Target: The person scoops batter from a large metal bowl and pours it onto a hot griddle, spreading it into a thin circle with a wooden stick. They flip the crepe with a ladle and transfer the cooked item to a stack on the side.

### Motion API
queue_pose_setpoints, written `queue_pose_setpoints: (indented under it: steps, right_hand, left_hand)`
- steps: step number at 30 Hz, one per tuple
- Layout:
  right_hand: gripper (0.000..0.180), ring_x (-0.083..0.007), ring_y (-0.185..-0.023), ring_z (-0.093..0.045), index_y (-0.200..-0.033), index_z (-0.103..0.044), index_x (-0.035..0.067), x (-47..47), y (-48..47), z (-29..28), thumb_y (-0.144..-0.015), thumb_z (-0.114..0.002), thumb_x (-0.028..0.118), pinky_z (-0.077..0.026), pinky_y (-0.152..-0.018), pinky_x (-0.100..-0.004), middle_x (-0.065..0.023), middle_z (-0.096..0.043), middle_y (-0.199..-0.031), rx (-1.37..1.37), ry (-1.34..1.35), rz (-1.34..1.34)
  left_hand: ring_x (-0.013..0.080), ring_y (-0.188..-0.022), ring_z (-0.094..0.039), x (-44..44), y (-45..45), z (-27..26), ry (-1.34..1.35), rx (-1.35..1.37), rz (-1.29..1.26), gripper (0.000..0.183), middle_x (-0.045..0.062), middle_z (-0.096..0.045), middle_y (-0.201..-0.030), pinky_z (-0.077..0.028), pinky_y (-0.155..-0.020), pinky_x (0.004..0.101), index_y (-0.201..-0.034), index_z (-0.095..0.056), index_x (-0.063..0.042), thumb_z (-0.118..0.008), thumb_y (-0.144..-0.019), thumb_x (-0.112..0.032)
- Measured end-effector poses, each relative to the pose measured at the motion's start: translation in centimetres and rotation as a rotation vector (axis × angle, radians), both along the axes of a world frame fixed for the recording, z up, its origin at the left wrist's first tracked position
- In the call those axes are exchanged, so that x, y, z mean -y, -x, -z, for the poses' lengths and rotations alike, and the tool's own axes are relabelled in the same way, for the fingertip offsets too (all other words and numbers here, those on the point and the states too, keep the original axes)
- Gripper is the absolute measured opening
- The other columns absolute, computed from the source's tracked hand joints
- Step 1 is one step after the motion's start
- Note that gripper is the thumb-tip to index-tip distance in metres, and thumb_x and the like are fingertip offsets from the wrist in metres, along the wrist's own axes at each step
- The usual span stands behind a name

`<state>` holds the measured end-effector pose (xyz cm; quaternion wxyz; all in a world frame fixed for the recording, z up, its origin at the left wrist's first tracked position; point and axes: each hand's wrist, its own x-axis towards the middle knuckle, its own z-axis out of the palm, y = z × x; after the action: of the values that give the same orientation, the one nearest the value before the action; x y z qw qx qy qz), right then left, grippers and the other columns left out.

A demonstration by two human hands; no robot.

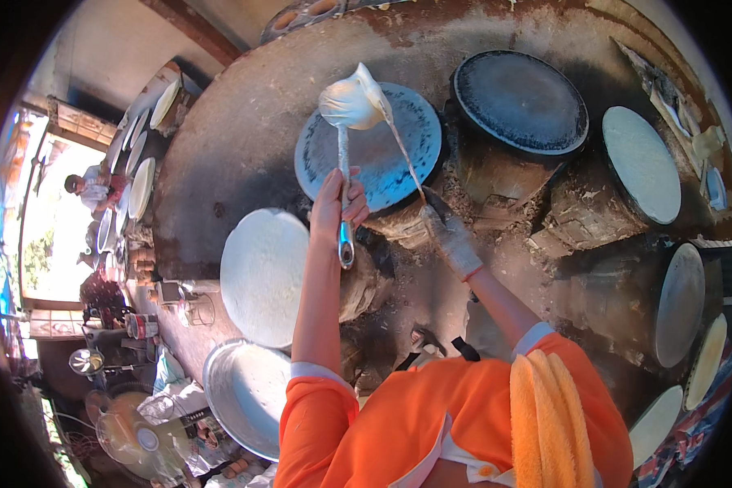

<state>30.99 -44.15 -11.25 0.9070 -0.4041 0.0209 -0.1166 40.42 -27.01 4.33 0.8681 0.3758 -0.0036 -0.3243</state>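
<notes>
My bare left hand grips the handle of a metal ladle. White batter or dough covers the ladle's bowl and is drawn to a peak at its right side. In my right hand, which wears a soiled glove, is a thin stick; its coated upper end touches the white mass. Both tools are over a round, dark-speckled griddle on a clay stove. Lower left, beside my left forearm, lies a round pan with a pale surface. The ladle hides part of the griddle.
A dark griddle and a pale-topped one stand on stoves to the right, with several more curving downward. A large metal basin and a fan are lower left. Another person is far left near more pans.
</notes>
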Motion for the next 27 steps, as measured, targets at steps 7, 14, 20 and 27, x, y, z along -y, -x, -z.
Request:
queue_pose_setpoints:
  steps: [7,14,20,27]
  right_hand:
    - [0.047,-0.0292,-0.086,-0.061,-0.129,-0.041,0.004,3.6,-5.9,-4.1,-0.088,-0.048,0.023,-0.050,-0.069,-0.0398,-0.0149,-0.059,-0.106,-0.637,1.457,-0.007]
    - [0.046,-0.0331,-0.083,-0.062,-0.130,-0.039,0.016,2.4,-7.7,-2.1,-0.085,-0.047,0.021,-0.051,-0.067,-0.0406,-0.0173,-0.059,-0.100,-0.612,1.662,0.057]
    - [0.036,-0.0304,-0.088,-0.061,-0.121,-0.051,0.006,2.8,3.4,-3.2,-0.087,-0.050,0.019,-0.050,-0.073,-0.0358,-0.0171,-0.060,-0.105,-0.482,1.010,0.268]
    - [0.042,-0.0324,-0.098,-0.058,-0.127,-0.046,0.011,-2.1,-2.2,-4.0,-0.087,-0.051,0.024,-0.047,-0.078,-0.0375,-0.0174,-0.056,-0.115,-0.676,1.442,0.308]
  left_hand:
    - [0.0306,-0.054,-0.058,4.1,-6.3,10.8,-1.555,1.228,-0.045,0.046,0.016,-0.055,-0.078,-0.047,-0.047,0.0384,-0.133,-0.031,-0.010,-0.045,-0.090,-0.019]
    - [0.0298,-0.056,-0.060,3.3,-8.3,10.0,-1.930,1.603,0.182,0.068,0.012,-0.051,-0.074,-0.048,-0.046,0.0390,-0.140,-0.024,-0.016,-0.052,-0.079,-0.008]
    - [0.0276,-0.060,-0.061,3.1,-11.2,11.0,-1.838,1.498,0.113,0.063,0.012,-0.052,-0.076,-0.050,-0.051,0.0386,-0.139,-0.026,-0.016,-0.048,-0.081,-0.006]
    - [0.0291,-0.065,-0.062,0.8,-15.0,10.8,-1.824,1.422,0.026,0.058,0.015,-0.055,-0.081,-0.051,-0.056,0.0394,-0.138,-0.028,-0.016,-0.047,-0.084,-0.007]
